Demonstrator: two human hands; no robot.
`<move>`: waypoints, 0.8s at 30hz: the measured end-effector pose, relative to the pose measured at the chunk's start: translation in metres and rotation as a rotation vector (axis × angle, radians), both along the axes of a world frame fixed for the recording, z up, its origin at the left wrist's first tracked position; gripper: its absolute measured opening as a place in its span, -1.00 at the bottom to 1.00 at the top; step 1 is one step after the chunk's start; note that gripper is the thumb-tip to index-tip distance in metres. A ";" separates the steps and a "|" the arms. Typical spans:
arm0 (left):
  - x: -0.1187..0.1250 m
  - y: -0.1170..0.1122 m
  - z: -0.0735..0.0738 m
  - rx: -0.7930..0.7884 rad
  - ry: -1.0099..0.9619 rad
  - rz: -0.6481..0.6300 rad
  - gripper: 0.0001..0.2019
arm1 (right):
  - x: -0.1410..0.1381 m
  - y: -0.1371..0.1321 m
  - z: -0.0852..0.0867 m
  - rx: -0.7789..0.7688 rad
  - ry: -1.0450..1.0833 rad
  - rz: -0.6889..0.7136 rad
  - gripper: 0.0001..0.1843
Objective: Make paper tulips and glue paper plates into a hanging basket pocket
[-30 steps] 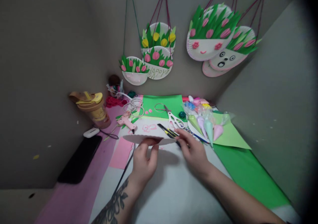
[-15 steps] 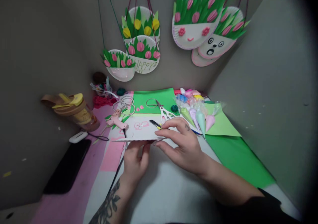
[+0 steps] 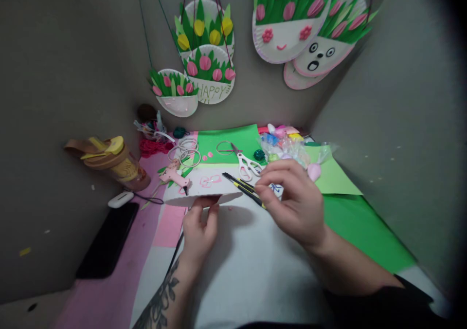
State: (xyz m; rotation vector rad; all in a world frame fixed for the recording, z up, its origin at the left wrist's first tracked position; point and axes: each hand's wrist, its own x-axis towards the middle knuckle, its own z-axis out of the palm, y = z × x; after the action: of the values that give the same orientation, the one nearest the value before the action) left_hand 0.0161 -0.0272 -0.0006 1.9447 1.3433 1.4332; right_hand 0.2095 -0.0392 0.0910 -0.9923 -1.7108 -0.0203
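A white paper plate [image 3: 228, 197], seen almost edge-on, is held up over the table. My left hand [image 3: 200, 224] grips its near side from below, fingers closed on it and partly hidden under it. To the right and apart from the plate is my right hand [image 3: 294, 202], its thumb and fingertips bent together in a pinch. Whether anything small sits between them I cannot make out. Craft knives [image 3: 244, 189] with black and yellow handles lie just left of the right fingertips. Behind them rest white-handled scissors [image 3: 247, 166].
A pink glue gun [image 3: 175, 175] lies left of the plate, near several rings [image 3: 189, 157]. Bags of coloured clay [image 3: 284, 146] and green paper [image 3: 339, 175] are at the back right. A phone [image 3: 107, 241] and cup [image 3: 115, 161] stand left. Decorated plates [image 3: 215, 91] hang on the wall.
My right hand has come off the plate's right edge and moved right, its fingers closing into a pinch. The left hand keeps the plate, now tilted slightly. The view has shifted a little.
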 end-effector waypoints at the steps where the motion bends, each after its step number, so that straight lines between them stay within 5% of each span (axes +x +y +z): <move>1: 0.000 0.000 -0.001 -0.053 -0.050 0.002 -0.98 | 0.003 0.000 0.002 -0.020 0.042 -0.010 -0.89; 7: 0.000 0.000 -0.003 -0.261 -0.392 -0.010 -0.89 | 0.013 0.011 0.000 -0.148 0.026 0.026 -0.82; 14: -0.002 0.003 -0.005 -0.282 -0.627 0.001 -0.81 | 0.009 0.024 -0.014 -0.330 -0.076 0.124 -0.88; 24: 0.002 0.001 -0.004 -0.294 -0.601 0.051 -0.71 | 0.003 0.024 -0.016 -0.099 -0.091 0.092 -0.88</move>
State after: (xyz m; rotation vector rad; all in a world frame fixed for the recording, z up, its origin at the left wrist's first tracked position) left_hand 0.0176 -0.0261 -0.0043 1.1692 1.2274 1.5660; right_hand 0.2121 -0.0151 0.0754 -0.9975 -1.8544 0.0806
